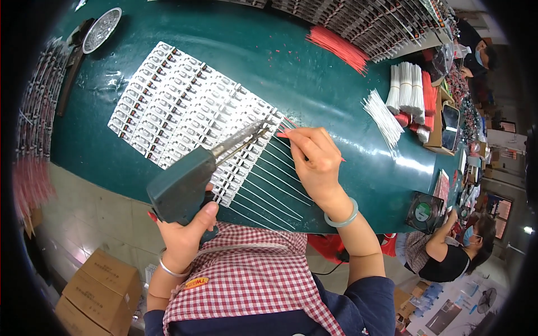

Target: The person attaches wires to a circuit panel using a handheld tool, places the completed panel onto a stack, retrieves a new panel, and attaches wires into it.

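Observation:
My left hand [188, 229] is closed round the grip of a dark green soldering gun [182, 182]. The gun's metal tip slants up and to the right, onto the right edge of a panel of small white circuit boards [185, 106]. Beside that tip, my right hand [314, 157] is closed in a pinch on a red wire [284, 134] at the panel's upper right corner. Several white wires [274, 187] run from the panel's right edge, below my right hand. Whether the wire's end touches the tip is too small to tell.
Red wires [339, 47] and loose white wires [383, 120] lie on the green table [241, 45]. Bundled white wires [406, 92], a cardboard box [443, 131] and a black fan [425, 213] stand right. A metal bowl [102, 31] is at far left. Co-workers sit at right.

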`<move>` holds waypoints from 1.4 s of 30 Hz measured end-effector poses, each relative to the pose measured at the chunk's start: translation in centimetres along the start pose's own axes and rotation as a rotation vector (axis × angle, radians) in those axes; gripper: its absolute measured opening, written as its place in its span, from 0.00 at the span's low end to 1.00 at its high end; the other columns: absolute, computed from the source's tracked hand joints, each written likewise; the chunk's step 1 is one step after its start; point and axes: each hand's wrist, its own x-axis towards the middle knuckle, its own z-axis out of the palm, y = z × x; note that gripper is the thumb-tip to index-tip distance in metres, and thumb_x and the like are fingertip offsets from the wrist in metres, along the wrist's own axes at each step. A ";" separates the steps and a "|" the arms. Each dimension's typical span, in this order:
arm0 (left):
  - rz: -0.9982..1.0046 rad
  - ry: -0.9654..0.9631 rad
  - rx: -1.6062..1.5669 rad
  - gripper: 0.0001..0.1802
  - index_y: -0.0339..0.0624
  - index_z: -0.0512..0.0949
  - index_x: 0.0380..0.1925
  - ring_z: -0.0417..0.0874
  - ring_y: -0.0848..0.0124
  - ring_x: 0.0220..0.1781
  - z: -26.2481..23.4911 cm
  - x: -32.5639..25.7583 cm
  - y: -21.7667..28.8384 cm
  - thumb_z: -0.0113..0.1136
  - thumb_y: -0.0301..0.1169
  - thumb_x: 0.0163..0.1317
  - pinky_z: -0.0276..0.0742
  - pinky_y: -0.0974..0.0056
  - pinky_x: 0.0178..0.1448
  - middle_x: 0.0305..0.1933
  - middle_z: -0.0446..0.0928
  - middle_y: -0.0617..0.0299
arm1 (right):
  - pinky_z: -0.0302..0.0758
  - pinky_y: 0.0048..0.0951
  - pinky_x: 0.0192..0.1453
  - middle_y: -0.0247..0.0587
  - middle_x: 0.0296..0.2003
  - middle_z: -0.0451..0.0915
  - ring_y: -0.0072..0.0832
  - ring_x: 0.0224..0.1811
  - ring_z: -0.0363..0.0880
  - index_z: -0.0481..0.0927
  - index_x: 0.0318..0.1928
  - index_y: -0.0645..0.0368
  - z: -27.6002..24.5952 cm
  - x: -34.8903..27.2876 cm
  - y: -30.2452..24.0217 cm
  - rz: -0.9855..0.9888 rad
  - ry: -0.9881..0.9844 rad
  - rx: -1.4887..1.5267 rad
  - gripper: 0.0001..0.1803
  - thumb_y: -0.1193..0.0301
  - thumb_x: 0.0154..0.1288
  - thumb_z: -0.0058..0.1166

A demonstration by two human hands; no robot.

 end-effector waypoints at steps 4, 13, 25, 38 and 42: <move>0.135 -0.003 0.378 0.19 0.30 0.77 0.49 0.81 0.71 0.30 0.0 -0.4 -1.0 0.69 0.21 0.56 0.77 0.69 0.32 0.44 0.82 0.52 | 0.77 0.31 0.32 0.40 0.33 0.83 0.34 0.31 0.80 0.84 0.38 0.63 0.6 -0.5 0.4 -0.039 0.007 -0.030 0.14 0.87 0.49 0.65; 0.480 -0.048 0.689 0.11 0.30 0.83 0.38 0.80 0.71 0.28 2.1 0.1 -0.5 0.68 0.19 0.52 0.76 0.70 0.33 0.34 0.82 0.55 | 0.76 0.29 0.31 0.39 0.32 0.81 0.32 0.29 0.78 0.83 0.39 0.63 0.4 -1.0 0.5 -0.083 -0.014 -0.093 0.15 0.85 0.47 0.66; 0.506 -0.070 0.795 0.09 0.31 0.81 0.34 0.81 0.70 0.28 2.7 0.2 -0.8 0.67 0.16 0.51 0.76 0.69 0.33 0.32 0.80 0.55 | 0.76 0.29 0.30 0.38 0.32 0.81 0.31 0.30 0.78 0.83 0.38 0.64 0.4 -1.0 0.3 -0.103 -0.030 -0.130 0.15 0.84 0.46 0.63; 0.548 -0.048 0.802 0.10 0.30 0.82 0.34 0.82 0.65 0.26 2.0 -0.2 -1.4 0.68 0.17 0.49 0.76 0.67 0.31 0.32 0.80 0.53 | 0.76 0.29 0.30 0.38 0.32 0.81 0.31 0.30 0.79 0.84 0.38 0.64 0.5 -0.9 0.2 -0.115 -0.031 -0.142 0.15 0.83 0.46 0.63; 0.572 -0.030 0.834 0.12 0.30 0.83 0.36 0.84 0.64 0.29 1.5 -0.4 -1.4 0.69 0.19 0.49 0.78 0.66 0.33 0.36 0.82 0.49 | 0.76 0.29 0.30 0.38 0.32 0.81 0.31 0.30 0.79 0.83 0.37 0.64 0.5 -0.9 0.1 -0.110 -0.028 -0.144 0.14 0.83 0.46 0.63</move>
